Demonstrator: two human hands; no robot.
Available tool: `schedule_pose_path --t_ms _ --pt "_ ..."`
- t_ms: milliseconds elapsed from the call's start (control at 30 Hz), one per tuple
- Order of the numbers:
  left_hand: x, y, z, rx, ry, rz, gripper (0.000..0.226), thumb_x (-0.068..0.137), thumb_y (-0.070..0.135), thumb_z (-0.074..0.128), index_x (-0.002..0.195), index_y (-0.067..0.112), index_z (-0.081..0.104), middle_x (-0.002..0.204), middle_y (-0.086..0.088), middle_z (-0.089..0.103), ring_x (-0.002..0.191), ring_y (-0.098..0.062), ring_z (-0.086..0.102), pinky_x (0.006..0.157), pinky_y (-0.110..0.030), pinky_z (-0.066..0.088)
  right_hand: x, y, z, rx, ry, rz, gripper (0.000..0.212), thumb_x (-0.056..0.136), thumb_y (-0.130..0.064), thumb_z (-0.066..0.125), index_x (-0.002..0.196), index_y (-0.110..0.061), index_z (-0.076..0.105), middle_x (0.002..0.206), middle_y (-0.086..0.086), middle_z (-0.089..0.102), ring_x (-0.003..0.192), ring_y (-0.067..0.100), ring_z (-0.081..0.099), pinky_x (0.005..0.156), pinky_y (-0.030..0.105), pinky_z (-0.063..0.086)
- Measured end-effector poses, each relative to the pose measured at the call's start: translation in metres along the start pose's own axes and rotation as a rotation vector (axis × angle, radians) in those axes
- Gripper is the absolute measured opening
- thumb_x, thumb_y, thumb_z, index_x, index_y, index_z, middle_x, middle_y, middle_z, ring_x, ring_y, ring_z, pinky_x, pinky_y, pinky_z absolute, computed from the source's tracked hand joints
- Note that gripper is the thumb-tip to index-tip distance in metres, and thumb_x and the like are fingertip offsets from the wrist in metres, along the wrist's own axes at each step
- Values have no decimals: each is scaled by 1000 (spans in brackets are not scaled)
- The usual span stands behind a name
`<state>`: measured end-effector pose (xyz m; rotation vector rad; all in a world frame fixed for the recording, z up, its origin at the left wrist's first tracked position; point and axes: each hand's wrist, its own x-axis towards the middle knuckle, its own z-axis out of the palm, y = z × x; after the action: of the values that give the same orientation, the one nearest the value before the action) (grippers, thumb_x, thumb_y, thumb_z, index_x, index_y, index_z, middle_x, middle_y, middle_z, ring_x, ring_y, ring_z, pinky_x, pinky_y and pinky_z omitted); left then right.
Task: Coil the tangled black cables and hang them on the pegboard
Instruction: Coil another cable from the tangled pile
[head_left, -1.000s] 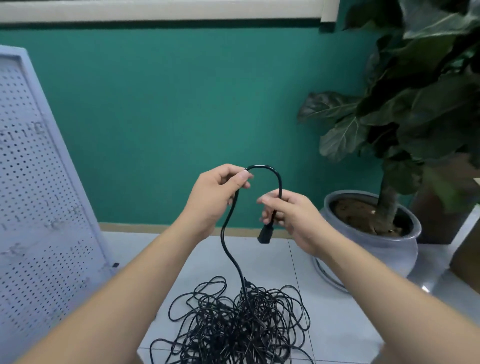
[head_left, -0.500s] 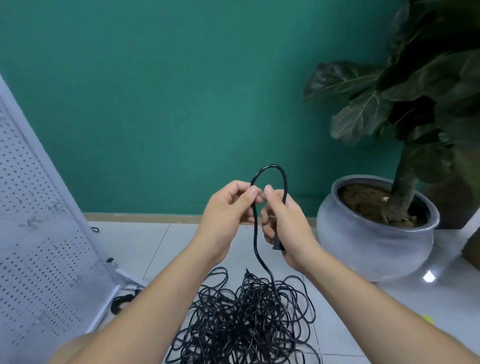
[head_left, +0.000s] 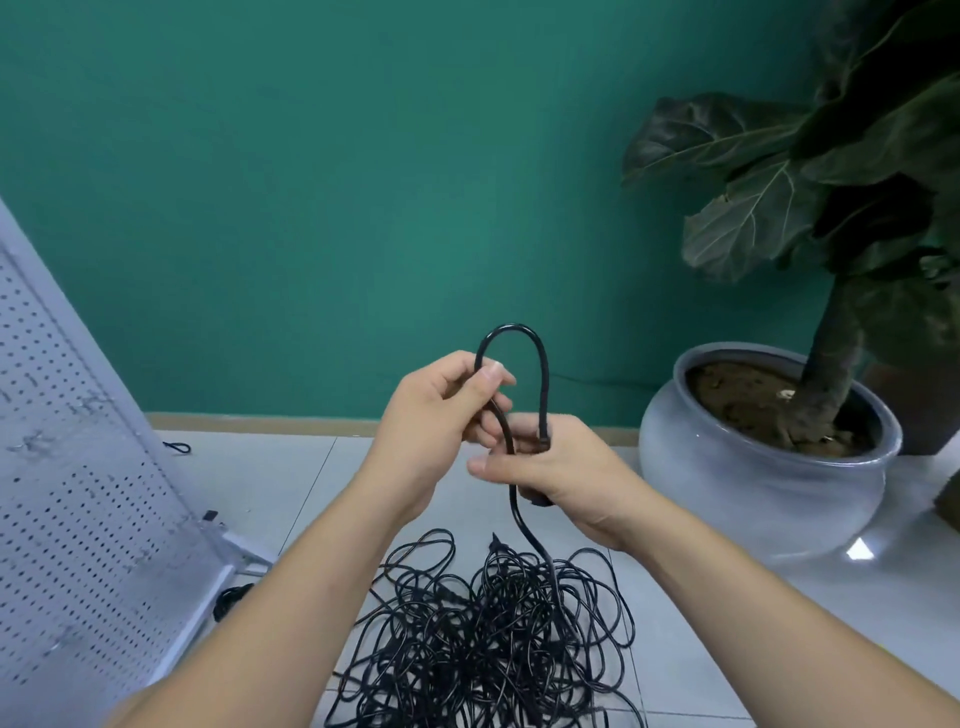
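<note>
Dropped in above the floor tangle (head_left: 483, 639), right hand (head_left: 571, 467) now curls round the plug end (head_left: 537, 500), thumb across the cable (head_left: 521, 519); left hand (head_left: 431, 415) pinches it higher. First loop (head_left: 514, 332) formed, so coiling has just begun. Pegboard (head_left: 78, 467) at left, no coil visible on it.

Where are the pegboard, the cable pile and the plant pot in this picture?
Pegboard (head_left: 78, 493): head view, on its perforated face.
Cable pile (head_left: 483, 639): head view, middle of the tangle on the floor.
Plant pot (head_left: 753, 499): head view, on its grey outer wall.
</note>
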<state>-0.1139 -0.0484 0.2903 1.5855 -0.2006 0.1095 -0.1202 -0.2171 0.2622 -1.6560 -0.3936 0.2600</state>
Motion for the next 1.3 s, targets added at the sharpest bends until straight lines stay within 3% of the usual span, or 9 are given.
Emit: schedule_pose_path --t_ms 67,267,400,567,767,867,1033,1133,1300 --pt "0 1 -2 -26 0 -9 20 109 25 62 101 14 78 85 -7 72 66 -21 57 66 -38 51 -2 5 8 18 -23 17 26 102 -20 75 97 5 69 76 -3 67 71 14 52 67 21 43" --pt "-7 6 -1 91 42 47 17 105 32 66 105 28 83 94 11 78 91 0 70 78 -16 49 -6 5 24 195 -23 64 39 112 -32 55 88 -5 70 66 7 54 70 21 58 74 28 50" --pt "-12 4 4 50 -60 -21 27 107 45 60 114 30 82 71 -12 65 81 -12 74 91 -32 55 -11 -2 24 389 -35 55 38 113 -35 51 91 -6 58 64 7 38 56 24 43 58 35 48" --pt "-18 -16 19 -41 -176 -239 55 114 54 30 114 24 75 100 1 79 95 -16 75 97 -47 57 -5 -13 3 424 194 -6 44 113 -41 53 77 -17 48 63 4 33 51 18 30 45 27 30" --pt "-57 -52 62 88 -378 -374 47 116 46 30 129 22 68 119 4 80 113 -10 74 108 -38 52 -3 -17 -30 461 472 -18 49 112 -47 53 73 -21 36 60 -2 35 50 17 30 46 28 28" --pt "-75 -69 76 177 -398 -329 38 116 43 37 124 26 71 120 13 78 114 0 70 102 -28 51 -2 -13 -33 408 559 -18 52 113 -46 53 70 -21 35 59 -1 37 49 18 32 46 29 29" --pt "-93 -78 90 295 -363 -394 40 115 43 38 107 18 69 92 -6 80 83 -17 78 79 -28 54 2 -3 -31 302 686 -55 47 112 -41 54 75 -17 42 60 2 41 50 21 41 53 38 52" --pt "-97 -69 90 650 -381 -291 43 113 51 34 101 24 65 68 0 63 62 -17 64 70 -34 50 2 -1 -38 197 746 -81 47 112 -42 53 75 -14 46 60 5 47 50 22 49 54 42 58" --pt "-96 -44 80 1233 -420 -17 33 114 48 38 104 19 50 98 -10 68 90 -35 64 74 -40 50 6 4 -53 -56 772 -101 48 111 -46 52 75 -19 33 61 1 41 57 21 37 54 33 33"
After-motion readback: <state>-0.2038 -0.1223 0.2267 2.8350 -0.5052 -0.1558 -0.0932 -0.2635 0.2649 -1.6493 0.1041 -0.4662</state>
